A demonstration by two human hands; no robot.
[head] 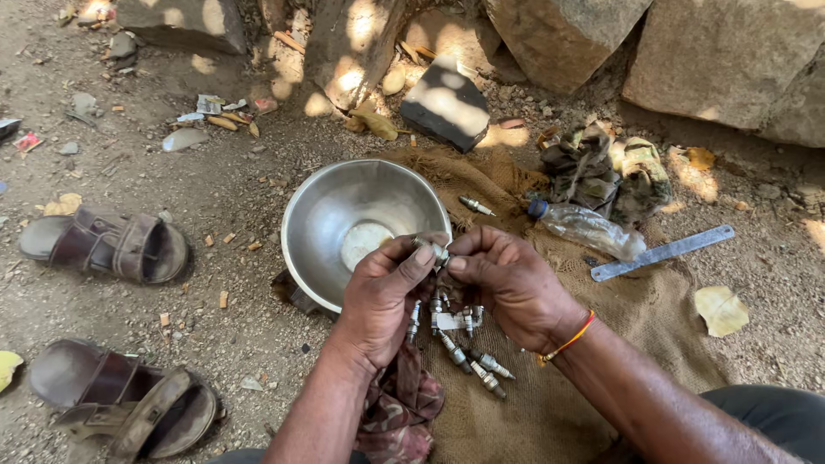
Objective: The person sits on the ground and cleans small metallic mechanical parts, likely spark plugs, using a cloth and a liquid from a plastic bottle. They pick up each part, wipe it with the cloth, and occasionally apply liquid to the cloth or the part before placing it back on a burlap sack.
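My left hand (pixel 382 296) and my right hand (pixel 507 279) meet over the edge of a steel bowl (pixel 331 210), both pinching one small spark plug (pixel 434 250) between the fingertips. Below the hands several more spark plugs (pixel 468 352) lie loose on a brown burlap sack (pixel 601 378). One further spark plug (pixel 475 205) lies alone on the sack just beyond the bowl. The bowl holds a little pale liquid or residue at its bottom.
A plastic bottle (pixel 584 228) and a flat metal strip (pixel 662 253) lie on the sack to the right, with dirty rags (pixel 601 172) behind. A patterned cloth (pixel 400 408) lies under my left wrist. Two brown sandals (pixel 107 247) (pixel 129 399) rest on the dirt at left. Rocks line the back.
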